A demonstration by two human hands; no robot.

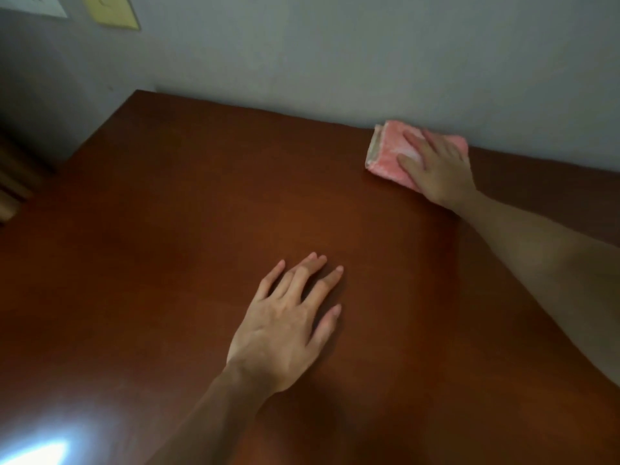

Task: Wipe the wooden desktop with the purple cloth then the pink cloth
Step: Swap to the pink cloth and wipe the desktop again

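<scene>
Reddish-brown wooden table, polished, set against a pale grey wall; its far edge meets the wall and its left corner shows at upper centre. Pink cloth: folded into a small thick pad, pale edging along its left side, lying flat on the table at the far right, just beside the wall. Right hand: palm down on top of the pink cloth, fingers straight and spread, pressing on the pad rather than curling round it; the bare forearm runs back toward the lower right. Left hand: flat on the bare wood near the middle front of the table, well apart from the cloth, fingers extended and slightly fanned, holding nothing; whether the fingertips all touch the wood cannot be told for sure in the soft, dim view. Bright patch of reflected light: on the table at the lower left corner. Two sheets, one pale and one yellow, fixed to the wall at upper left, markings too blurred to read.
</scene>
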